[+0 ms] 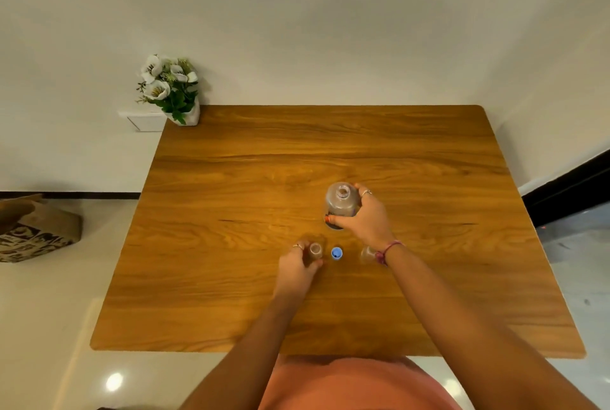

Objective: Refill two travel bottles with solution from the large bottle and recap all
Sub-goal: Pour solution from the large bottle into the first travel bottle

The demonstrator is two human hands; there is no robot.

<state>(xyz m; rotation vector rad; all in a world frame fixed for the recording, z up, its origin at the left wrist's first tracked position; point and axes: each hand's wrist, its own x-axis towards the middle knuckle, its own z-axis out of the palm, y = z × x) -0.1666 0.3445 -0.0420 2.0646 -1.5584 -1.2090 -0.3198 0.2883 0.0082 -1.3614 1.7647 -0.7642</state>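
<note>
The large clear bottle stands upright near the middle of the wooden table, its neck uncapped. My right hand grips its side. A small clear travel bottle stands in front of it to the left, its mouth uncovered, and my left hand holds it. A blue cap lies on the table between my hands. A second small clear travel bottle stands just right of the cap, partly hidden by my right wrist.
A white pot of white flowers sits at the table's far left corner against the wall. A brown paper bag stands on the floor to the left. The table's near edge is at my body.
</note>
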